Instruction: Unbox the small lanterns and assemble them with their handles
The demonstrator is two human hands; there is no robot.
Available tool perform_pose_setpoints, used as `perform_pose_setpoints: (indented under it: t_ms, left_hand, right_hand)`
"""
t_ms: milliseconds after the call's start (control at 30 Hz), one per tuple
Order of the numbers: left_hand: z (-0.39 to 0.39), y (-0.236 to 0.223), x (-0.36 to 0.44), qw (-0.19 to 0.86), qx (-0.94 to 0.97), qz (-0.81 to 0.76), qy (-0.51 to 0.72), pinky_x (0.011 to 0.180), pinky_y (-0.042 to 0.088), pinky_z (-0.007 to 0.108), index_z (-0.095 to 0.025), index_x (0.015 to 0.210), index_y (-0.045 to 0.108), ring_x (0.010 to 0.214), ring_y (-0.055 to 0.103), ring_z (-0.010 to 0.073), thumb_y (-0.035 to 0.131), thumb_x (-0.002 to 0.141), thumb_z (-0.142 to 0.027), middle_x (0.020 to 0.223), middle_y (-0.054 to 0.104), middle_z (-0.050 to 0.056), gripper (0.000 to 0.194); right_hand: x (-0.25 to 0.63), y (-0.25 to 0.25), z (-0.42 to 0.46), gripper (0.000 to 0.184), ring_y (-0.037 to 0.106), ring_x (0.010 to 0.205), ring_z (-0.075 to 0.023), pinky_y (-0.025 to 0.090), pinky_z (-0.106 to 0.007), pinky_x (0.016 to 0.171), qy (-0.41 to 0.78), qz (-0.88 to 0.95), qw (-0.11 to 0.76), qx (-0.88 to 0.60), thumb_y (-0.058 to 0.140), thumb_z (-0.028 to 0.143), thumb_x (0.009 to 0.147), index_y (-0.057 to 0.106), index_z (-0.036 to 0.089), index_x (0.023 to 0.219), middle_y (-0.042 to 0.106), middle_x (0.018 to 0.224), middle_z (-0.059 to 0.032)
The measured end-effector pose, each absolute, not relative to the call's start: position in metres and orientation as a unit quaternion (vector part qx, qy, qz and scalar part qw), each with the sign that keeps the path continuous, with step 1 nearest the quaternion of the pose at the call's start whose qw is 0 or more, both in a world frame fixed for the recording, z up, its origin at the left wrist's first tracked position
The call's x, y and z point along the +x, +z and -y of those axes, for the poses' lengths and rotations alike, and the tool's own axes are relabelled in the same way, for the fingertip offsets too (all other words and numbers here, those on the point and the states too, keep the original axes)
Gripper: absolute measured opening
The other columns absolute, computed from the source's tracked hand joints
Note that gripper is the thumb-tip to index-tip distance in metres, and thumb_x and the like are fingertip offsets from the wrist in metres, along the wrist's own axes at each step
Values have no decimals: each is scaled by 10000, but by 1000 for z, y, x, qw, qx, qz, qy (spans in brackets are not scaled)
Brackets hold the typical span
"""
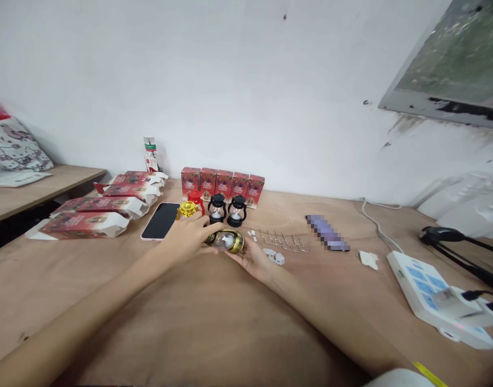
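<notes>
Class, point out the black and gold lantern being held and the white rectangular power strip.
Black and gold lantern (225, 241): head view, on its clear globe.
White rectangular power strip (423, 284): head view, on its blue-marked top.

- Mottled lantern (239, 242): gold and black finish, white core.
- Gold lantern (187, 209): uniform metallic yellow-gold.
- Red lantern (195, 196): solid red.
- Paired lanterns (217, 200): black frames, white inner parts.
- Upright boxes (224, 183): red, with gold print.
- Lying boxes (83, 225): red printed faces, white flaps.
- Dark phone (161, 221): black screen, pale rim.
- Power strip (407, 277): white housing, blue panels.
- Bag (19, 146): white, dark and pink cartoon print.
- Tabletop (214, 322): brown wood grain.
</notes>
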State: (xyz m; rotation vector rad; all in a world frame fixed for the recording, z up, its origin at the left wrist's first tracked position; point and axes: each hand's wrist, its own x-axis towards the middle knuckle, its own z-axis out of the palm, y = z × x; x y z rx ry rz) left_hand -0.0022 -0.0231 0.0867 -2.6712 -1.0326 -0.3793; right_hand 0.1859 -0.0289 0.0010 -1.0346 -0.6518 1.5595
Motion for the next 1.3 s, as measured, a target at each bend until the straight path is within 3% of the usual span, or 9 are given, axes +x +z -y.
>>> perform_pose_setpoints:
  t_ms: [133, 233, 367, 667, 867, 933, 1000, 1100, 1300]
  left_hand:
    - [15, 110, 7, 180, -919, 325, -130, 751, 363, 312, -275, 1046, 591, 936, 517, 253, 761, 680, -304, 919, 617, 55, 404]
    - [7, 119, 19, 224, -911, 319, -131, 791, 326, 377, -253, 988, 624, 924, 495, 262, 624, 776, -146, 879, 625, 86, 237]
    - [-5, 116, 37, 276, -911, 292, -96, 816, 305, 414, -222, 881, 669, 938, 481, 258, 478, 795, -25, 813, 627, 105, 287]
    - [-30, 88, 51, 317, -899, 300, -40, 824, 327, 399, -185, 818, 684, 969, 492, 262, 525, 741, -10, 928, 646, 119, 249]
    - [-2, 102, 38, 328, -904, 264, -79, 885, 304, 419, -149, 1102, 593, 1038, 482, 263, 466, 792, -15, 1131, 594, 137, 361]
    - [16, 96, 33, 316, -920, 209, -101, 865, 309, 394, -160, 1056, 600, 1013, 493, 249, 455, 841, -64, 1071, 615, 115, 276]
    - [31, 78, 29, 305, -936, 144, -105, 792, 326, 361, -154, 905, 622, 892, 522, 228, 456, 877, -115, 882, 634, 87, 173]
    - [42, 40, 26, 274, -950, 93, -117, 686, 327, 327, -162, 763, 598, 747, 527, 187, 514, 868, -150, 780, 619, 47, 135]
    - [38, 3, 31, 261, -950, 129, -113, 632, 341, 322, -134, 863, 592, 758, 558, 191, 549, 845, -135, 847, 640, 71, 47]
  right_hand:
    - [197, 2, 23, 196, 683, 814, -151, 553, -347, 886, 635, 364, 513, -448, 446, 97, 805, 573, 169, 673, 670, 728, -51]
    - [209, 7, 17, 166, 683, 841, -158, 537, -336, 915, 617, 393, 505, -459, 484, 84, 767, 597, 158, 671, 682, 756, -73]
    - [220, 14, 10, 115, 684, 824, -156, 538, -325, 895, 577, 451, 481, -483, 528, 110, 739, 627, 152, 697, 702, 808, -87]
    - [236, 17, 5, 125, 625, 602, -139, 516, -279, 664, 399, 652, 336, -550, 610, 43, 592, 674, 144, 628, 662, 599, -8]
    - [238, 31, 1, 199, 616, 622, -142, 454, -222, 595, 270, 744, 239, -563, 589, 10, 557, 684, 167, 632, 669, 614, 1]
    - [236, 35, -1, 218, 605, 591, -136, 435, -206, 562, 244, 769, 202, -555, 567, 0, 551, 680, 178, 603, 661, 573, 13]
    - [233, 37, 0, 216, 597, 561, -131, 418, -195, 532, 223, 789, 168, -548, 566, -2, 544, 676, 180, 578, 657, 547, 17]
    - [228, 40, 4, 206, 610, 567, -133, 418, -189, 531, 192, 806, 136, -543, 582, -5, 545, 676, 177, 567, 678, 570, 6]
    - [221, 50, 12, 122, 637, 619, -178, 428, -232, 567, 110, 813, 135, -555, 629, 78, 663, 659, 171, 590, 697, 649, -55]
